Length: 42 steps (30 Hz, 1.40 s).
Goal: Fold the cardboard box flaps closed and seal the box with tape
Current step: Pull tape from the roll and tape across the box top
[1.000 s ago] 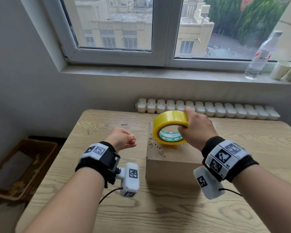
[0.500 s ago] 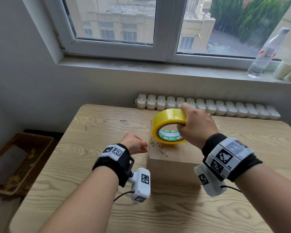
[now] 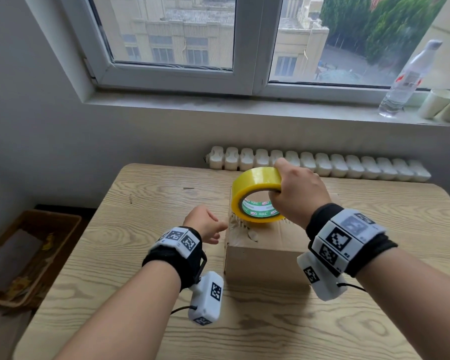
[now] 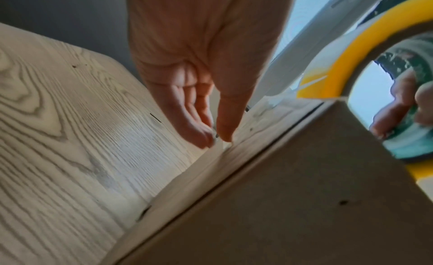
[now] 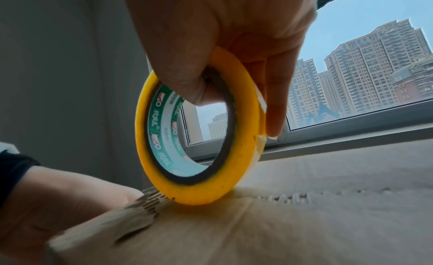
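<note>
A closed cardboard box (image 3: pixel 265 258) sits mid-table, its top flaps folded flat (image 5: pixel 257 232). The yellow tape roll (image 3: pixel 255 183) stands on edge on the box top at its left rim (image 5: pixel 248 139). My right hand (image 3: pixel 278 181) grips the roll, thumb through the core and index finger along the outside. My left hand (image 3: pixel 220 233) is beside the box's left face just under the top edge. In the left wrist view its straight thumb (image 4: pixel 225 135) touches that face (image 4: pixel 187 185) and the fingertips (image 4: pixel 203 141) lie close by. Whether a tape end lies under them is hidden.
The wooden table (image 3: pixel 115 255) has bare surface to the left, right and front of the box. A brown tray (image 3: pixel 24 255) lies on the floor to the left. A white radiator (image 3: pixel 322 165) runs behind the table. A bottle (image 3: pixel 405 81) and paper cups (image 3: pixel 437 102) stand on the sill.
My left hand has moved right from a loose fist over the table to the box's left top edge. The right hand and roll have stayed on the box top.
</note>
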{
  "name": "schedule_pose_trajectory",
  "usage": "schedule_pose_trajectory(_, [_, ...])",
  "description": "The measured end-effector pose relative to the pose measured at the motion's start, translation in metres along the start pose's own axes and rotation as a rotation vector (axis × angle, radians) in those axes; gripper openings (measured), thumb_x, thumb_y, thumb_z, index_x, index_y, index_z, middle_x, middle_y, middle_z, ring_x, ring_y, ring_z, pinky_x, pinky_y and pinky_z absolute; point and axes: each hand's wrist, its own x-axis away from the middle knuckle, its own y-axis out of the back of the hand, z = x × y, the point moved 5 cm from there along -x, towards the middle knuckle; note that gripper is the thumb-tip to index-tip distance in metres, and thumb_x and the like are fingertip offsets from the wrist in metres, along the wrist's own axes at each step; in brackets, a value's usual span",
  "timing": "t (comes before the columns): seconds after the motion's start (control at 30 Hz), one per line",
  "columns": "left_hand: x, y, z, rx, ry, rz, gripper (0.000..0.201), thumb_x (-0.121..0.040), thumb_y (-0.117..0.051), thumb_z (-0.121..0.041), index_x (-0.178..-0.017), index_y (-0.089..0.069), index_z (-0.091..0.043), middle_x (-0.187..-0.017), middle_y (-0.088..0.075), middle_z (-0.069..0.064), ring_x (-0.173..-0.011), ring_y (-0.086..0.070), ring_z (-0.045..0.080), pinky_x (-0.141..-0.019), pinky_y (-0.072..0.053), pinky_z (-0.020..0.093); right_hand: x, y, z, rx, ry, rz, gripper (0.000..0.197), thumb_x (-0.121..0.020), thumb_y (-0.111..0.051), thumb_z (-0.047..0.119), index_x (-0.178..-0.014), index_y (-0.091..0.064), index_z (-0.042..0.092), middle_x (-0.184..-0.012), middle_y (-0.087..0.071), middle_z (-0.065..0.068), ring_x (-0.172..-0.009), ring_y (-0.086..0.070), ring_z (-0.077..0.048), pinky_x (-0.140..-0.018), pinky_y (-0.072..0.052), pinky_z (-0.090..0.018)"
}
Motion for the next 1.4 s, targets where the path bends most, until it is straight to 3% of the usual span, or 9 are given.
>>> schedule_pose_trajectory(0.07, [0.004,-0.002,-0.007,0.072,0.007,0.044,0.012,-0.089,-0.06,-0.001,-0.081,-0.052,-0.006,-0.071,-0.063,0.013,-0.058,-0.064,0.02,-0.063,-0.061,0.033,0.0,0.0,-0.001,-0.005,-0.001,0.003,0.012,-0.083,-0.052,0.014,-0.09,-0.043,0.016,-0.066,-0.043,0.005,-0.068,-0.047,-0.025,-0.061,-0.032,-0.031])
schedule_pose_trajectory(0.2, [0.009,0.017,-0.043,0.149,-0.067,0.037,0.003,-0.091,-0.057,-0.002,-0.094,-0.055,-0.002,-0.09,-0.068,0.017,-0.074,-0.07,0.023,-0.062,-0.059,0.029,0.0,-0.001,-0.002,-0.009,0.006,0.002,0.011,-0.084,-0.051,0.015,-0.09,-0.043,0.016,-0.067,-0.043,0.005,-0.068,-0.048,-0.024,-0.061,-0.032,-0.031])
schedule_pose_trajectory(0.43, [0.02,0.009,-0.045,0.11,-0.217,0.163,0.028,-0.088,-0.062,-0.001,-0.113,-0.063,-0.011,-0.111,-0.069,0.007,-0.104,-0.066,0.022,-0.081,-0.058,0.038,-0.001,-0.003,-0.001,-0.005,0.013,0.008,0.01,-0.084,-0.05,0.013,-0.089,-0.042,0.017,-0.066,-0.045,0.004,-0.067,-0.05,-0.023,-0.061,-0.034,-0.031])
schedule_pose_trajectory(0.6, [0.024,0.004,-0.035,0.064,-0.26,0.378,0.059,-0.08,-0.065,-0.005,-0.132,-0.054,-0.031,-0.134,-0.055,-0.01,-0.116,-0.06,0.021,-0.097,-0.05,0.047,-0.001,-0.002,-0.002,-0.007,0.008,0.029,0.013,-0.084,-0.052,0.014,-0.092,-0.043,0.017,-0.068,-0.045,0.004,-0.07,-0.049,-0.023,-0.062,-0.035,-0.031])
schedule_pose_trajectory(0.67, [0.027,0.003,-0.038,0.006,-0.271,0.43,0.071,-0.071,-0.07,-0.005,-0.133,-0.05,-0.034,-0.138,-0.048,-0.013,-0.119,-0.056,0.019,-0.097,-0.051,0.046,0.0,-0.001,-0.003,-0.014,0.008,0.033,0.014,-0.083,-0.053,0.014,-0.091,-0.043,0.017,-0.068,-0.046,0.003,-0.069,-0.049,-0.023,-0.061,-0.035,-0.031])
schedule_pose_trajectory(0.8, [0.026,-0.003,-0.043,-0.119,-0.378,0.339,0.052,-0.079,-0.077,-0.018,-0.122,-0.053,-0.035,-0.125,-0.055,-0.009,-0.109,-0.06,0.018,-0.083,-0.058,0.041,0.0,-0.003,-0.006,-0.045,0.025,0.061,0.018,-0.079,-0.055,0.013,-0.089,-0.041,0.02,-0.069,-0.047,0.003,-0.067,-0.047,-0.02,-0.06,-0.034,-0.03])
schedule_pose_trajectory(0.93, [0.022,-0.008,-0.039,-0.053,-0.381,0.31,0.045,-0.08,-0.076,-0.013,-0.112,-0.054,-0.036,-0.105,-0.061,-0.016,-0.104,-0.063,0.017,-0.079,-0.059,0.042,0.001,-0.007,-0.016,-0.212,0.003,0.087,0.021,-0.077,-0.057,0.011,-0.092,-0.047,0.022,-0.072,-0.053,0.003,-0.068,-0.052,-0.019,-0.06,-0.04,-0.029])
schedule_pose_trajectory(1.13, [0.019,-0.006,-0.036,-0.029,-0.335,0.323,0.064,-0.075,-0.08,-0.015,-0.127,-0.052,-0.038,-0.137,-0.05,-0.008,-0.112,-0.06,0.019,-0.082,-0.059,0.044,0.001,-0.009,-0.024,-0.231,0.011,0.108,0.019,-0.08,-0.058,0.011,-0.094,-0.05,0.021,-0.078,-0.057,0.0,-0.073,-0.055,-0.021,-0.061,-0.041,-0.03])
schedule_pose_trajectory(1.4, [0.015,-0.008,-0.033,0.051,-0.315,0.385,0.076,-0.075,-0.08,-0.011,-0.127,-0.045,-0.054,-0.136,-0.047,-0.005,-0.119,-0.057,0.02,-0.082,-0.059,0.042,-0.001,0.012,-0.025,0.045,0.065,0.156,0.021,-0.076,-0.054,0.009,-0.09,-0.048,0.023,-0.073,-0.054,0.003,-0.076,-0.056,-0.025,-0.065,-0.045,-0.033])
